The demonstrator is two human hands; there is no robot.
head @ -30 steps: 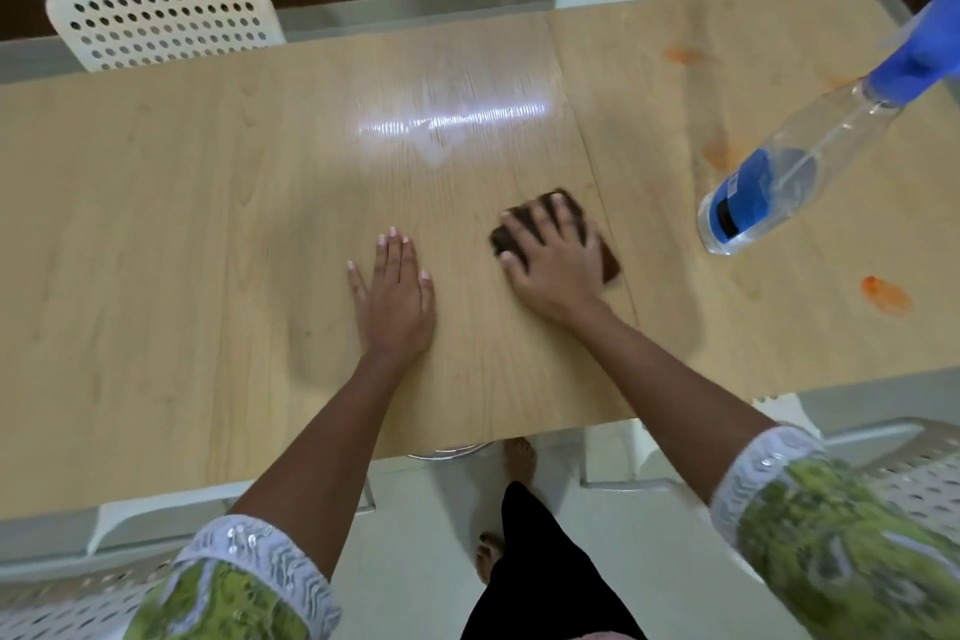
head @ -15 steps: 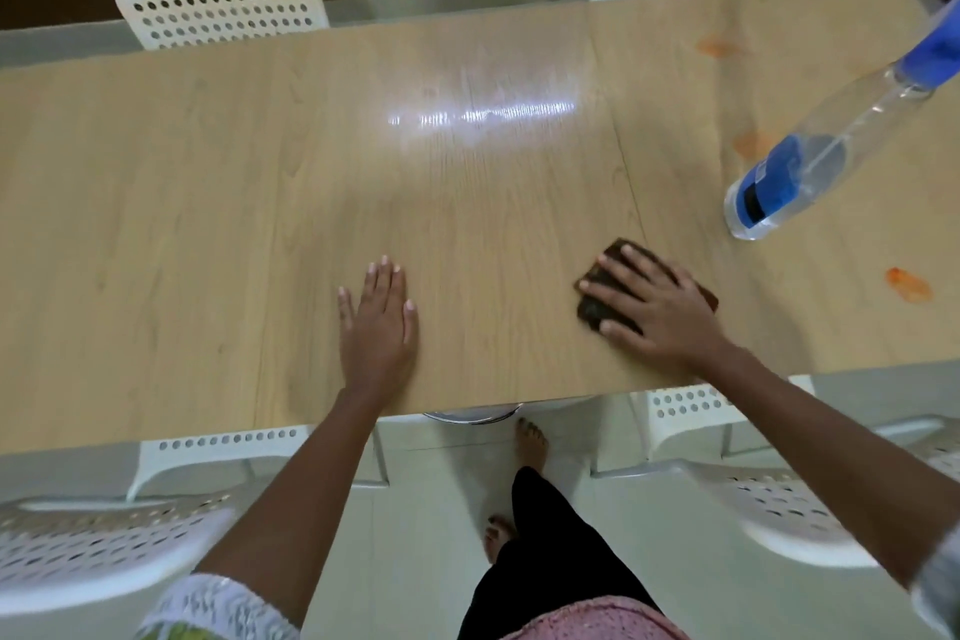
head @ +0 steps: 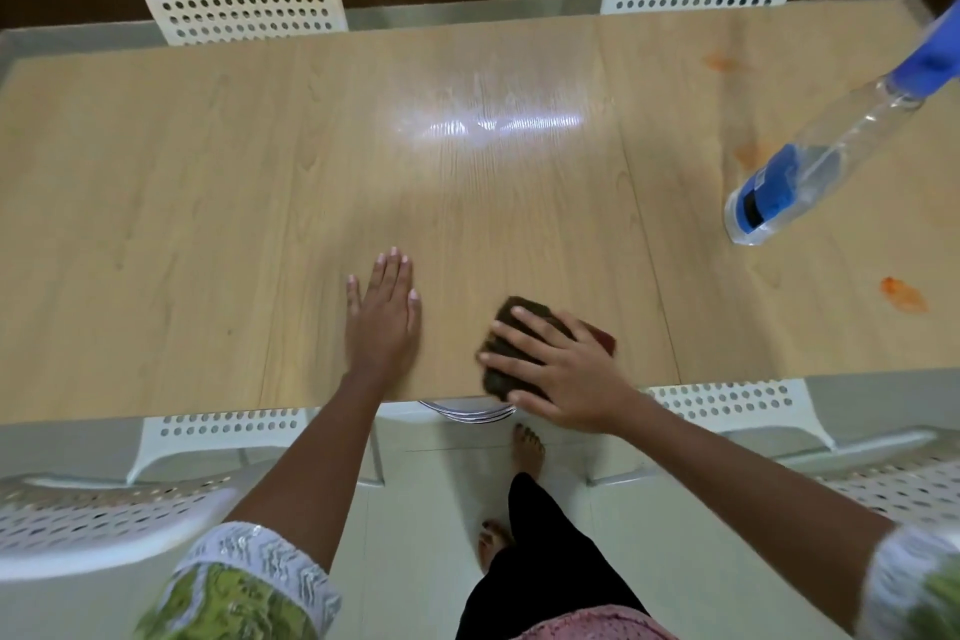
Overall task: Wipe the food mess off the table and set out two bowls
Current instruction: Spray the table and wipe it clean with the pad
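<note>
Wiping of the bench point(head: 208, 203) in hand; bowls not in view.

Right hand point(head: 558, 379) lies flat on one dark cloth point(head: 511, 327) at the near edge of the bench, its fingers point(head: 519, 343) spread and nearly straight, pressing rather than gripping; the cloth's lower corner sits at the very edge. Left hand point(head: 384, 317) rests palm-down beside it, straight-fingered, holding nothing. The cloth appears soft, light and limp, likely damp; it is judged best worked under a flat palm, or bunched from its far edge for lifting. Count: one cloth, one spray bottle point(head: 800, 182) standing at the right, three orange smears point(head: 904, 294) visible, all well to the right of the cloth, four white chairs point(head: 244, 3), no bowls seen.
</note>
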